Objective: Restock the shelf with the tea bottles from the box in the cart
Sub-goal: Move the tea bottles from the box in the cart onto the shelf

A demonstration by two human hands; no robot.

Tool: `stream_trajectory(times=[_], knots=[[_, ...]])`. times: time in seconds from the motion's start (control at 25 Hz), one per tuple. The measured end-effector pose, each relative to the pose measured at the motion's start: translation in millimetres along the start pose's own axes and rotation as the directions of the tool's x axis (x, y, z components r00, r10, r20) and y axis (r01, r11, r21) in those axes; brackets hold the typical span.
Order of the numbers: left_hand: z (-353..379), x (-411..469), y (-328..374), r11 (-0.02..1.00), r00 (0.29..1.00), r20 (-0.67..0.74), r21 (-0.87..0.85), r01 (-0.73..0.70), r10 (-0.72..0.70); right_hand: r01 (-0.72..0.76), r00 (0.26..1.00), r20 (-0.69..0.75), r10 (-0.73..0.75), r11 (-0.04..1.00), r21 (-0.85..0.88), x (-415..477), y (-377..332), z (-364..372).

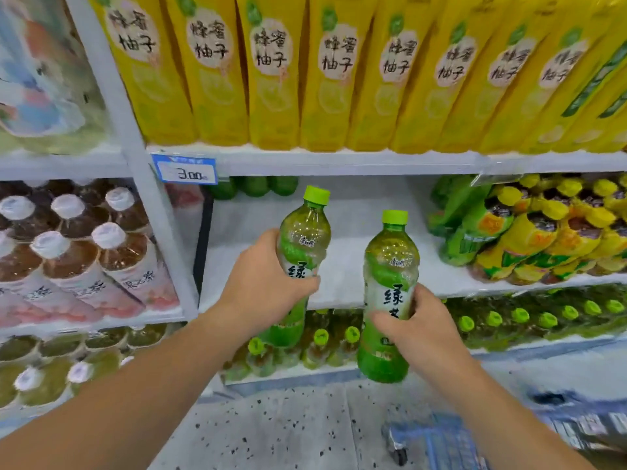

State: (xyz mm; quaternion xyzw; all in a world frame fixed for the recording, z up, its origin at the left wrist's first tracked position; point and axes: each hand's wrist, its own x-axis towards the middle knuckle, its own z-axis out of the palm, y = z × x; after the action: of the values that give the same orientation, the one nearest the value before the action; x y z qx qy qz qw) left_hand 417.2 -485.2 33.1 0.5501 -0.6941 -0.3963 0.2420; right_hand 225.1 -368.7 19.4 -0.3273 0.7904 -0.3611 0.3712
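Observation:
My left hand (263, 283) grips a green tea bottle (303, 239) with a light green cap, held upright in front of the middle shelf (356, 232). My right hand (419, 329) grips a second green tea bottle (388, 266), upright and a little lower, to the right of the first. Both bottles are in front of a bare white stretch of that shelf. At the back of the shelf stand a few green-capped bottles (254, 186). The box is not in view; only a corner of the blue cart (437, 442) shows at the bottom.
Yellow-labelled bottles (339, 72) fill the shelf above. Green and yellow bottles (529, 232) crowd the right of the middle shelf. Green-capped bottles (492, 320) line the shelf below. White-capped bottles (84, 245) fill the left bay behind a white upright post (142, 184). The floor is speckled.

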Motion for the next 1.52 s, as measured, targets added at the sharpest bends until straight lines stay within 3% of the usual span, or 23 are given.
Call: stream_trajectory(times=[0.32, 0.76, 1.04, 1.28, 1.52], knots=[[73, 57, -21, 0.972, 0.966, -0.239, -0.188, -0.143, 0.095, 0.289, 0.954, -0.093, -0.284, 0.956, 0.046, 109, 9, 5], [113, 95, -52, 0.92, 0.921, -0.364, -0.295, -0.257, 0.14, 0.413, 0.911, -0.055, -0.41, 0.902, 0.125, 173, 50, 36], [120, 87, -86, 0.984, 0.978, -0.191, -0.14, -0.114, 0.086, 0.41, 0.909, 0.05, -0.414, 0.909, 0.08, 166, 67, 33], [127, 96, -99, 0.979, 0.959, -0.279, -0.175, -0.103, 0.051, 0.504, 0.864, -0.006, -0.504, 0.864, 0.002, 188, 70, 38], [134, 175, -92, 0.989, 0.921, -0.382, -0.087, -0.118, 0.077, 0.548, 0.835, -0.016, -0.55, 0.834, -0.056, 254, 44, 51]])
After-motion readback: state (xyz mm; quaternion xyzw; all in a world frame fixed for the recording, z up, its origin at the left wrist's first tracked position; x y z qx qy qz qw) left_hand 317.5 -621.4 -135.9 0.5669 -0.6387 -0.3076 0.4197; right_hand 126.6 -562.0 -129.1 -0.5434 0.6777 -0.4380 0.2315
